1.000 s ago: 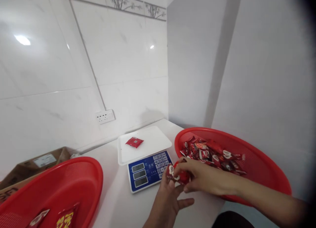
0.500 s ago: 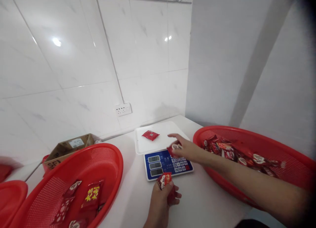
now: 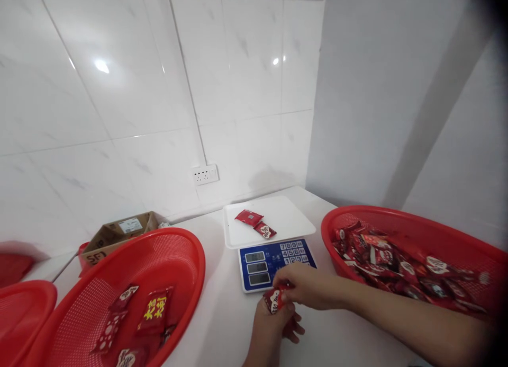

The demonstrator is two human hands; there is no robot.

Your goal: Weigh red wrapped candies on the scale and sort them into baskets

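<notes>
In front of the digital scale (image 3: 246, 287), my left hand (image 3: 272, 324) is closed around a small red snack packet (image 3: 273, 299) with a white label. My right hand (image 3: 304, 286) reaches across the keypad and pinches that same packet at its upper right side. Whether more packets sit inside the left palm is hidden. Two red packets lie touching on the scale's white pan (image 3: 289, 218): a plain-backed packet (image 3: 248, 217) and a smaller packet with a white label (image 3: 265, 230). The display digits are too faint to read.
At the right stands a red basket (image 3: 369, 211) with many red packets. Another red basket (image 3: 194, 261), at the left, holds several packets. Behind it is an open cardboard box (image 3: 113, 241). A wall socket (image 3: 205, 175) is above the table.
My right hand has let go of a white-labelled packet on the pan, beside the first one. It has come back toward me to the packet in my left hand. The view has shifted slightly.
</notes>
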